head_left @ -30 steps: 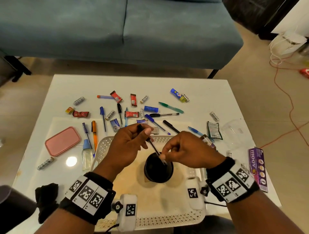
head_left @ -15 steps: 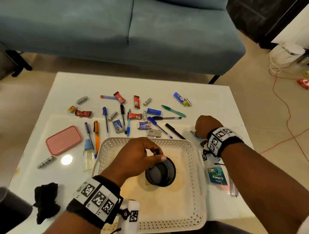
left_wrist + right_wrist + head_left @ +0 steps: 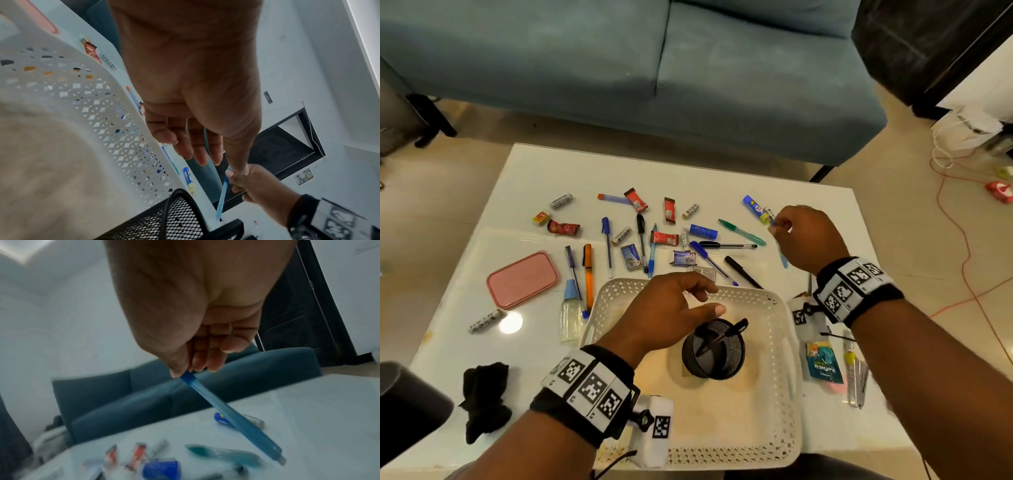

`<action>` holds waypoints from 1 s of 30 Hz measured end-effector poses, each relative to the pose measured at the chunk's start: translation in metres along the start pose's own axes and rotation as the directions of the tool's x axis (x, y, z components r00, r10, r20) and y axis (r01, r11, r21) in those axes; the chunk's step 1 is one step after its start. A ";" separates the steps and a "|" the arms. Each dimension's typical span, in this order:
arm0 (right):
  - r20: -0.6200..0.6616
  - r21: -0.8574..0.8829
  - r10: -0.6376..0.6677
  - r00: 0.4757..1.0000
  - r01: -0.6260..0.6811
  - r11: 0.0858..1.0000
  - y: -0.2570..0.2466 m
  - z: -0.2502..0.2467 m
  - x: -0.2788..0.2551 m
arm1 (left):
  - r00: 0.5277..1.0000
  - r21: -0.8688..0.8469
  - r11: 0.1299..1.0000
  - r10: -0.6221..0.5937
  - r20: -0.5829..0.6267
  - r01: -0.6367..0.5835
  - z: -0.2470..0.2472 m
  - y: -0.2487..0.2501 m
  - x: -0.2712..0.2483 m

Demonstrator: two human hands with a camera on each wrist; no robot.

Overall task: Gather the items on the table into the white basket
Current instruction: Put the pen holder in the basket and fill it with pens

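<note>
Right hand: my right hand [image 3: 803, 236] is pinching a translucent light-blue plastic pen [image 3: 232, 417] by its tip.
Left hand: my left hand [image 3: 671, 315] is hovering relaxed and empty.
Basket: the white perforated plastic basket [image 3: 787, 346] is lying under my left hand.

The white basket [image 3: 782, 310], a shallow plastic tray with lattice-cut walls, sat at the near edge of the tabletop [image 3: 774, 192]. Inside it stood a black mesh cup [image 3: 726, 359], upright, with a black pen [image 3: 722, 337] leaning in it, cap end over the rim. A translucent light-blue pen [image 3: 232, 415] hung above the tabletop to the basket's far right, pinched at its darker blue end and slanting downward. Beyond the basket lay a loose scatter of pens, red wrappers, small batteries and a blue tube; a pink lidded box [image 3: 522, 279] lay flat to the left, and what seemed a teal sachet [image 3: 823, 366] just right of the basket.
</note>
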State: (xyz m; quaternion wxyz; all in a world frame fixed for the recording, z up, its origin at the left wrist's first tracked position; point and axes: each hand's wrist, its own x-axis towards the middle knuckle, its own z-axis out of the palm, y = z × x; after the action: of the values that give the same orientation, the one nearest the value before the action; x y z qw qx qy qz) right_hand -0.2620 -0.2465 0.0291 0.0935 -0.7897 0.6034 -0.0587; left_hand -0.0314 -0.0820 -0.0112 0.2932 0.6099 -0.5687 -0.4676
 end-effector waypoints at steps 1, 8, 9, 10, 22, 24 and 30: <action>-0.057 0.086 -0.008 0.998 0.013 0.996 -0.007 -0.008 -0.007 | 1.000 -0.014 1.000 0.006 -0.009 -0.006 0.000 0.002 -0.001; 0.003 0.779 0.210 0.978 -0.134 0.613 -0.068 -0.037 -0.066 | 0.991 0.019 0.990 0.136 0.016 -0.137 -0.004 0.014 -0.009; 0.060 0.814 0.226 0.972 -0.179 0.553 -0.072 -0.034 -0.072 | 0.988 0.031 0.988 0.153 0.013 -0.153 -0.004 0.014 -0.010; 0.119 0.836 0.240 0.963 -0.227 0.499 -0.075 -0.030 -0.075 | 0.985 0.022 0.985 0.171 0.004 -0.171 -0.003 0.015 -0.010; 0.321 0.382 0.132 0.938 -0.256 0.888 -0.035 0.007 -0.033 | 0.959 -0.243 0.934 0.224 -0.173 -0.262 -0.012 0.020 -0.016; 0.406 -0.035 0.035 0.913 -0.023 0.999 -0.020 0.016 -0.015 | 0.958 -0.244 0.931 0.237 -0.162 -0.272 -0.014 0.022 -0.017; 0.621 -0.405 -0.015 0.784 0.337 0.850 -0.008 0.035 0.015 | 0.978 -0.173 0.967 0.198 0.062 -0.185 -0.011 0.016 -0.014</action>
State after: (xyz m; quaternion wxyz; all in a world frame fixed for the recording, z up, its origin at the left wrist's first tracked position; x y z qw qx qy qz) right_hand -0.2436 -0.2566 -0.0038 0.0666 -0.8188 0.4576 0.3402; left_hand -0.0271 -0.0728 0.0108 0.3641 0.5067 -0.5950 -0.5066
